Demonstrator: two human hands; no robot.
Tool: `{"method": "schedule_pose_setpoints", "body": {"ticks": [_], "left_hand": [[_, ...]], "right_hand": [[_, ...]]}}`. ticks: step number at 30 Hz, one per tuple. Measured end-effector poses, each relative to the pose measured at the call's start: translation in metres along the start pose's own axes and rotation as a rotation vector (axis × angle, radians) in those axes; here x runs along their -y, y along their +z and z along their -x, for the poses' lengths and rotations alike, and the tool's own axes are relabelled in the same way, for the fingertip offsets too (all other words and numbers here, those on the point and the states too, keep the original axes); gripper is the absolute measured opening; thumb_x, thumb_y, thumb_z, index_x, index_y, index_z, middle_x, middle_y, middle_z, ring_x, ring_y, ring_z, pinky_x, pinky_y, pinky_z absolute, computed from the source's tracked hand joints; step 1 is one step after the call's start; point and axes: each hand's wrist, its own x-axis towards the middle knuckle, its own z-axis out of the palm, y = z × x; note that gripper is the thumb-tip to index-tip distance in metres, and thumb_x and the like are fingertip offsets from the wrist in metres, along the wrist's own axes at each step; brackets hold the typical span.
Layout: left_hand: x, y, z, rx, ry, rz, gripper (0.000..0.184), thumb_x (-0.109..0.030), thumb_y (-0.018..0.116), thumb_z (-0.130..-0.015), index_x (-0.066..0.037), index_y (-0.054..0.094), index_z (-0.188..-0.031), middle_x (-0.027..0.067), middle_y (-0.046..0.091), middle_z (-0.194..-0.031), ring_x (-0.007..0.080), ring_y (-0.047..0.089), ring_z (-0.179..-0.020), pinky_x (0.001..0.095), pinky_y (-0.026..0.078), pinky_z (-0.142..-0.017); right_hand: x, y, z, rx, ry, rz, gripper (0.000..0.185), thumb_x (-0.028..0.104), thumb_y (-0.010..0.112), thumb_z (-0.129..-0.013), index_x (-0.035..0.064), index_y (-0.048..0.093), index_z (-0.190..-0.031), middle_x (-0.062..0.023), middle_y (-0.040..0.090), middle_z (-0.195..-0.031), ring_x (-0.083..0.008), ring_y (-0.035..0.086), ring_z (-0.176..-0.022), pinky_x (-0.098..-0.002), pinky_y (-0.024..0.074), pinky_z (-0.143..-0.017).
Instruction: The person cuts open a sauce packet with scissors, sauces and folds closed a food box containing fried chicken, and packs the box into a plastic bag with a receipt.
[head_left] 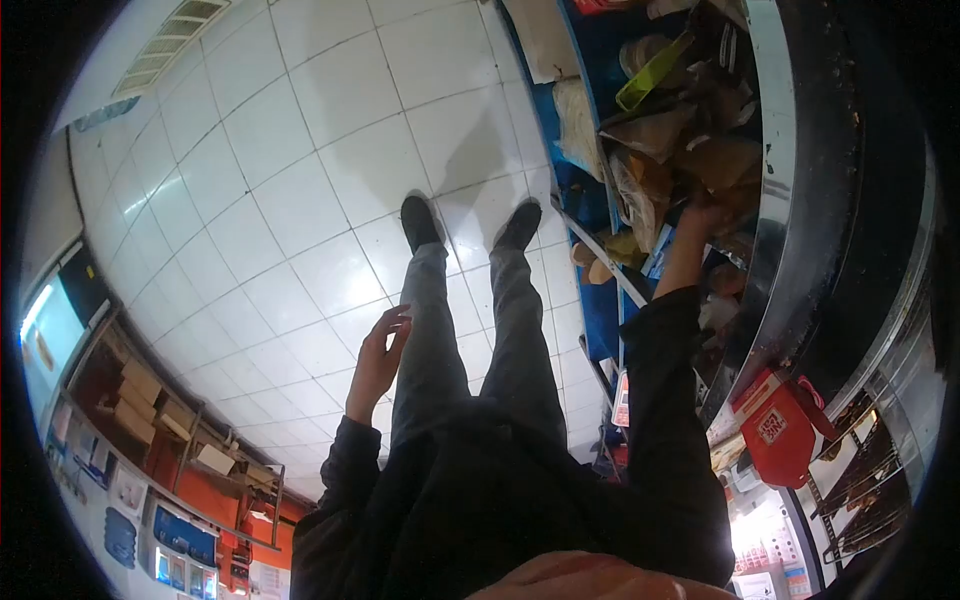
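Had the right hand (708,215) pushed in among the goods on the blue shelf unit (598,325), with fingertips lost in shadow beside a brown bag (718,160); could not tell open from closed, or gripping from merely touching. Saw the left hand (378,355) apart from everything on the shelves, near the thigh, with fingers loosely bent and nothing in the grasp. Placed the brown bag just by the right hand, inside the shelving, next to a long metal edge (776,150). Judged it soft and slack from the creased wrapping, probably fairly light, perhaps slippery if plastic; could not judge fragility with the contents too dark to name. Would have favoured a full-handed hold around the bulk over a pinch at a thin corner. Noted a clear plastic bag (632,190) just beside, apt to drag along, and a blue-and-white packet (660,250) near the wrist. Found tight room there, between the metal edge and a pale slanting rail (622,268), with a yellow-green object (655,75) farther forward. Found broad open room leftward over the white tiled floor (300,190), and a red box (780,430) behind the right forearm, worth sparing from the elbow.
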Motion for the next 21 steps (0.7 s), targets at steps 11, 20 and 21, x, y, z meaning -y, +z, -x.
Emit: {"method": "schedule_pose_setpoints", "body": {"ticks": [11, 20, 21], "left_hand": [[0.007, 0.017, -0.005, 0.01, 0.032, -0.033, 0.028, -0.018, 0.046, -0.096, -0.004, 0.05, -0.12, 0.0132, 0.062, -0.107, 0.0231, 0.061, -0.1, 0.0333, 0.046, -0.085], [0.01, 0.018, -0.007, 0.007, 0.029, -0.002, 0.028, -0.015, 0.047, -0.095, -0.004, 0.05, -0.12, 0.0136, 0.061, -0.109, 0.0231, 0.061, -0.1, 0.0337, 0.046, -0.085], [0.012, 0.017, -0.006, 0.001, 0.052, -0.013, 0.028, -0.014, 0.048, -0.095, -0.004, 0.05, -0.12, 0.0135, 0.062, -0.109, 0.0231, 0.061, -0.1, 0.0337, 0.046, -0.085]], "right_hand": [[-0.012, -0.019, 0.012, 0.082, 0.089, -0.053, 0.061, 0.049, 0.032, -0.094, 0.0046, 0.035, -0.135, -0.0189, 0.031, -0.14, -0.0348, 0.034, -0.126, -0.0534, 0.0324, -0.101], [-0.021, -0.106, -0.031, -0.066, -0.291, 0.917, 0.052, 0.031, 0.051, -0.09, 0.0054, 0.039, -0.133, -0.0147, 0.039, -0.137, -0.0245, 0.04, -0.12, -0.0412, 0.0306, -0.102], [-0.02, -0.109, -0.027, -0.119, -0.382, 1.019, 0.051, 0.03, 0.051, -0.089, 0.0055, 0.039, -0.133, -0.0146, 0.04, -0.136, -0.025, 0.041, -0.12, -0.0412, 0.0316, -0.102]]}}
